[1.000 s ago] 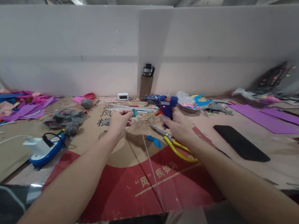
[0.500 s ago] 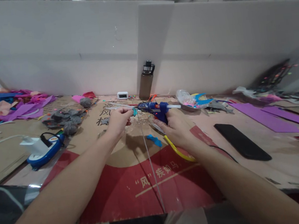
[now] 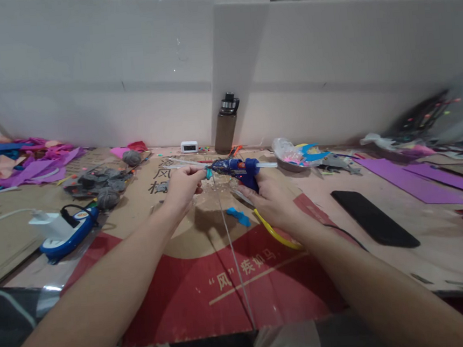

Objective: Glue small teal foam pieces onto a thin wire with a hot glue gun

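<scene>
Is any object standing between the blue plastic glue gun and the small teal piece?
Nothing visible stands between them. The blue plastic glue gun in the right hand points its nozzle toward the small teal piece in the left hand; whether they touch is too small to tell.

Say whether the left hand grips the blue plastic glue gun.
No, the right hand grips the glue gun; the left hand pinches a teal piece.

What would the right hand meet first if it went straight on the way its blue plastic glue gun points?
Probably the small teal piece pinched in the left hand: the blue plastic glue gun in the right hand points at it, perhaps touching; depth is unclear.
</scene>
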A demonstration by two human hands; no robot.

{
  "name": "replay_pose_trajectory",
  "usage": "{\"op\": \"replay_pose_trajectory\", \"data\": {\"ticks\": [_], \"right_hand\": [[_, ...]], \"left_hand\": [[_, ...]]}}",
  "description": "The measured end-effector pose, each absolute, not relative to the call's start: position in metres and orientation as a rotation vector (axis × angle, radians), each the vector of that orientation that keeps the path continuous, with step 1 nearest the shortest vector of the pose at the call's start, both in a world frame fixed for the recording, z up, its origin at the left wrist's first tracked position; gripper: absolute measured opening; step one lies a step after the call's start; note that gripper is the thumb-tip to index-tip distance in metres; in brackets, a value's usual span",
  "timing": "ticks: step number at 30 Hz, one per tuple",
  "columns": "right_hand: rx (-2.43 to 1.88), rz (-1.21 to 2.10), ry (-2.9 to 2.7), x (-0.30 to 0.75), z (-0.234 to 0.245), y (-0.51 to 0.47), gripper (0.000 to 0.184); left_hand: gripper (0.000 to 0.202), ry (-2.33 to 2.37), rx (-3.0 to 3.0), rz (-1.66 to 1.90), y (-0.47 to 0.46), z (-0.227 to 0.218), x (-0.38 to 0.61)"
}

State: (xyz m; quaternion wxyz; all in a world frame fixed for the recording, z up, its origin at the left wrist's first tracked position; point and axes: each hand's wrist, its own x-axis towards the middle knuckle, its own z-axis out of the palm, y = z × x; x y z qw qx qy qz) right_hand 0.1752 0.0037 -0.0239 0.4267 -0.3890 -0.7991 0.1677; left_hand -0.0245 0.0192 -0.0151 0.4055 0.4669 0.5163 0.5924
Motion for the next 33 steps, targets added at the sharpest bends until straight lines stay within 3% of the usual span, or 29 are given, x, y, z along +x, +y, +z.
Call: {"op": "replay_pose_trajectory", "data": {"ticks": [16,24,27,33], "right_hand": [[-1.116,0.146,-2.081,0.175,-0.023,-0.001,0.037],[-0.94,0.139,-2.127,0.173,-0.027,-0.001,0.031],[-0.975,0.302,-1.969,0.173,-0.022,-0.002,0.028],[-0.912,1.219,-1.364,0.181,-0.018,0.015,0.02]], "left_hand": [[0.012,1.385,1.328,1.519,0.021,-0.017,-0.025],[0.013,1.478,1.507,1.613,0.023,-0.019,-0.032],[0.013,1.306,1.257,1.614,0.024,-0.019,-0.033],[0.015,1.139,0.96,1.508,0.024,-0.013,-0.03]]}}
